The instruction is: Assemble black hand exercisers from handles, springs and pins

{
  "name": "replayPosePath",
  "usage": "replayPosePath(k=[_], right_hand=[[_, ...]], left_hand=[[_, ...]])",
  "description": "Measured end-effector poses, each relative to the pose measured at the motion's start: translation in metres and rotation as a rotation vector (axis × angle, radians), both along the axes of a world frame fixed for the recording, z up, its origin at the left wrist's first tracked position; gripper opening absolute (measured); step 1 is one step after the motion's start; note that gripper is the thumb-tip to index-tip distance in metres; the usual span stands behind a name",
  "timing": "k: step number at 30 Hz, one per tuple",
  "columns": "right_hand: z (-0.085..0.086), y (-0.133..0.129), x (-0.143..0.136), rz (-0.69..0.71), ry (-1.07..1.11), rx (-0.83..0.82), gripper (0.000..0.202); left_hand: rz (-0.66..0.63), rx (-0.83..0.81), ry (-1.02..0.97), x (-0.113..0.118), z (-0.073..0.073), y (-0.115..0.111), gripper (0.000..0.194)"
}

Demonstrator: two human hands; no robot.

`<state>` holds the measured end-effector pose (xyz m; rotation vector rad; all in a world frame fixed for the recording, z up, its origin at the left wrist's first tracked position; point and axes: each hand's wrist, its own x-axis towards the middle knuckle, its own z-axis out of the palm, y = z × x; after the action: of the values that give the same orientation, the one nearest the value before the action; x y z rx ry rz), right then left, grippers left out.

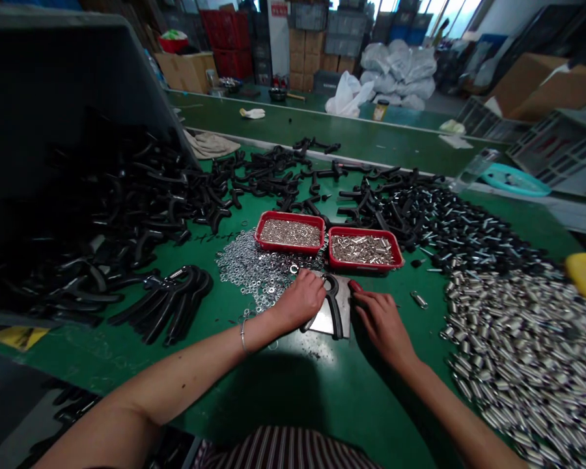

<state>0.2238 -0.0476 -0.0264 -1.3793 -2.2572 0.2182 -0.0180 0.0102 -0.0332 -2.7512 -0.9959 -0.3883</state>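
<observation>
Green counter point(366, 404): at 12 o'clock, a black clamp point(336, 316) lies on a plate point(322, 320). The left hand point(301, 299) grips it, seemingly for steadiness; the right hand point(381, 320) touches a red handle point(354, 286), its grip unclear. Trays point(289, 247) beyond seem placed for reach.

Factory assembly workshop. Green desk point(371, 397) heaped with loose black handles point(146, 212), washers point(247, 260) and metal cylinders point(532, 352) in bulk; red parts trays point(290, 248). Behind: stacked crates point(229, 36), cardboard boxes point(183, 70), bulging white sacks point(398, 65).
</observation>
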Motion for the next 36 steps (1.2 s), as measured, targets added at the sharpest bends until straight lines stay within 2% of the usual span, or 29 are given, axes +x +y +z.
replayPosePath(k=[4, 7, 9, 11, 13, 15, 16, 18, 20, 22, 23, 25, 27, 29, 32, 36], right_hand=[[-0.004, -0.013, 0.007, -0.095, -0.153, -0.043, 0.032], [-0.003, 0.000, 0.000, -0.115, -0.190, -0.067, 0.030], [0.005, 0.015, 0.005, -0.073, -0.215, -0.113, 0.028], [0.021, 0.026, 0.023, -0.070, -0.285, -0.143, 0.025], [0.039, 0.026, 0.051, -0.203, -0.391, -0.082, 0.027], [0.051, 0.010, 0.079, -0.389, -0.494, 0.036, 0.032], [0.052, -0.002, 0.089, -0.425, -0.521, 0.053, 0.032], [0.043, -0.034, 0.096, -0.351, -0.501, -0.047, 0.031], [0.025, -0.065, 0.087, -0.274, -0.375, -0.196, 0.027], [0.010, -0.087, 0.073, -0.354, -0.235, -0.261, 0.031], [0.007, -0.094, 0.067, -0.388, -0.127, -0.339, 0.033], [0.013, -0.101, 0.059, -0.410, 0.138, -0.583, 0.035], [0.029, -0.102, 0.054, -0.385, 0.395, -0.821, 0.040], [0.045, -0.098, 0.049, -0.368, 0.524, -0.938, 0.045], [0.059, -0.084, 0.036, -0.296, 0.463, -0.885, 0.043], [0.065, -0.055, 0.011, -0.180, 0.307, -0.680, 0.037]], left_hand=[[-0.021, -0.114, -0.047, -0.007, 0.001, 0.001, 0.026], [0.009, -0.236, -0.180, -0.012, 0.001, -0.004, 0.027], [0.062, -0.338, -0.307, -0.014, -0.001, -0.008, 0.027], [0.099, -0.465, -0.435, -0.016, -0.002, -0.010, 0.025], [0.096, -0.585, -0.550, -0.020, -0.002, -0.006, 0.023], [0.102, -0.626, -0.643, -0.028, 0.004, 0.007, 0.023], [0.122, -0.604, -0.670, -0.033, 0.008, 0.017, 0.023], [0.208, -0.490, -0.646, -0.043, 0.019, 0.046, 0.024], [0.349, -0.360, -0.467, -0.053, 0.030, 0.082, 0.025], [0.507, -0.309, -0.228, -0.059, 0.039, 0.117, 0.022], [0.558, -0.310, -0.152, -0.061, 0.043, 0.131, 0.019], [0.599, -0.337, -0.092, -0.063, 0.046, 0.151, 0.013], [0.592, -0.348, -0.095, -0.063, 0.046, 0.157, 0.012], [0.572, -0.343, -0.105, -0.064, 0.043, 0.154, 0.014], [0.557, -0.308, -0.137, -0.068, 0.039, 0.143, 0.020], [0.583, -0.231, -0.256, -0.072, 0.040, 0.136, 0.023]])
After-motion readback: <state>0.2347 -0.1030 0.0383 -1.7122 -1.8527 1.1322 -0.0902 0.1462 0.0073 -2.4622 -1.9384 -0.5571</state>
